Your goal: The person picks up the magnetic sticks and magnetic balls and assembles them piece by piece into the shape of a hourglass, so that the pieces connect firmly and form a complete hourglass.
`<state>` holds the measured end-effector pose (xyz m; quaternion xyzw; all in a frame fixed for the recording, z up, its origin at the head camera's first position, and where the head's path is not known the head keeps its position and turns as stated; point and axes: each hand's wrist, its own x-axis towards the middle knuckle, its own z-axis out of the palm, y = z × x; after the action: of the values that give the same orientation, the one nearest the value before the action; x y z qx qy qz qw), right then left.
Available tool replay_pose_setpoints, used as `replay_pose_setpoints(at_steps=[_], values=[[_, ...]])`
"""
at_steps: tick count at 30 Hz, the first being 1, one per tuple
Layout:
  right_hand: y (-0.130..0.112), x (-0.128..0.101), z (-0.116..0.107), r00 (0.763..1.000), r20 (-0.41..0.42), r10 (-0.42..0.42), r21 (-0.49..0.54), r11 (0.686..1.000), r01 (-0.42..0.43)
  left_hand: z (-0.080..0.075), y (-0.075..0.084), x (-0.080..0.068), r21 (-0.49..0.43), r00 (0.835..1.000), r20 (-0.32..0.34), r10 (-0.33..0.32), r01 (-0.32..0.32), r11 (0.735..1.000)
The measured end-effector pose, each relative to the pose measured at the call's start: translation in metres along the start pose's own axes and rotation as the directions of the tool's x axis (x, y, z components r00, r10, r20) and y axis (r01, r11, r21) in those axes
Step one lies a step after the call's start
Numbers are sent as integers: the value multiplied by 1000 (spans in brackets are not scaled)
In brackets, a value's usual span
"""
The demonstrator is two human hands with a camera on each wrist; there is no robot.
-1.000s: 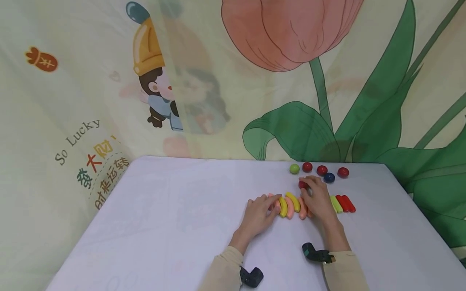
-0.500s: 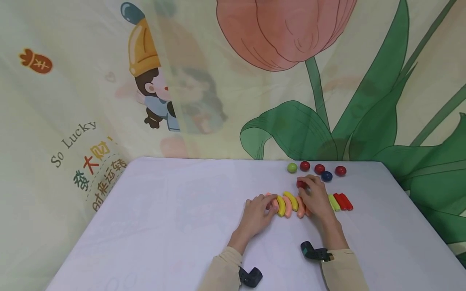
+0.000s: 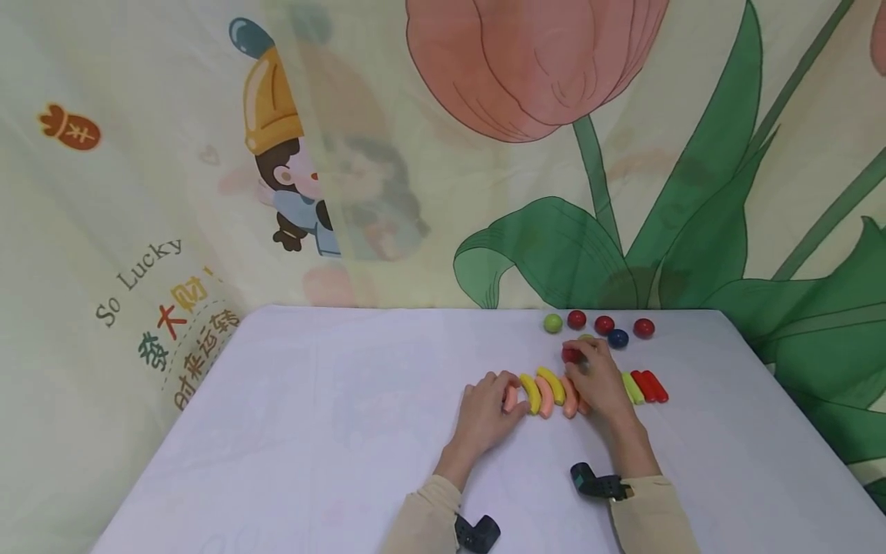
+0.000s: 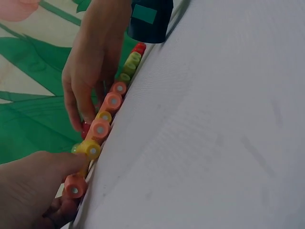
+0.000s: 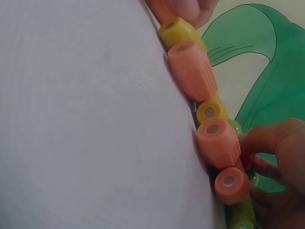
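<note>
white cloth table, near edge bare. mid-table: row of curved pieces, pink and yellow, then green and red at the right end. left hand pinches the leftmost pink piece; right hand grips a red ball just behind the row. step judged: arranging the row. next calls for steady placing. far: loose balls.

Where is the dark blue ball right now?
In the head view, the dark blue ball lies at the table's far right, between two red balls.
</note>
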<state>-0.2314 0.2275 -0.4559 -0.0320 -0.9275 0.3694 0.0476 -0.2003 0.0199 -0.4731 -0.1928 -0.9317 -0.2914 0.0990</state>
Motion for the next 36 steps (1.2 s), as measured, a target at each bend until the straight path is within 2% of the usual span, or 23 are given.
replay_pose_setpoints(at_steps=[4, 13, 15, 19, 21, 25, 27, 30, 32, 36], values=[[1, -1, 1, 1000, -15, -4, 3, 1000, 4, 0, 1, -1, 19, 999, -38, 4, -4, 1000], [3, 1, 3, 1000, -22, 3, 24, 1000, -3, -6, 0, -1, 3, 998, 4, -68, 68, 998], [4, 1, 4, 999, -37, 4, 24, 1000, -3, -8, -2, -2, -33, 997, 6, -74, 75, 997], [6, 0, 4, 997, -77, 5, 30, 1000, -3, -14, -10, -4, -202, 995, -2, -96, 94, 975], [6, -1, 3, 996, -88, 3, 34, 999, 0, -17, -15, -5, -316, 992, -5, -127, 119, 941], [4, -3, 4, 997, -80, 16, 72, 997, -10, -22, -29, -10, -495, 979, 0, -204, 177, 851], [3, -3, 3, 997, -74, 31, 93, 995, -24, -26, -34, -11, -548, 974, 11, -228, 197, 813], [-1, -4, 0, 996, -73, 42, 115, 993, -33, -32, -43, -12, -617, 976, 39, -216, 194, 762], [-4, -5, -2, 997, -67, 41, 130, 991, -32, -37, -47, -14, -672, 977, 66, -203, 194, 714], [-9, -10, -1, 999, -12, 42, 178, 983, -39, -44, -55, -19, -771, 970, 112, -218, 223, 597]])
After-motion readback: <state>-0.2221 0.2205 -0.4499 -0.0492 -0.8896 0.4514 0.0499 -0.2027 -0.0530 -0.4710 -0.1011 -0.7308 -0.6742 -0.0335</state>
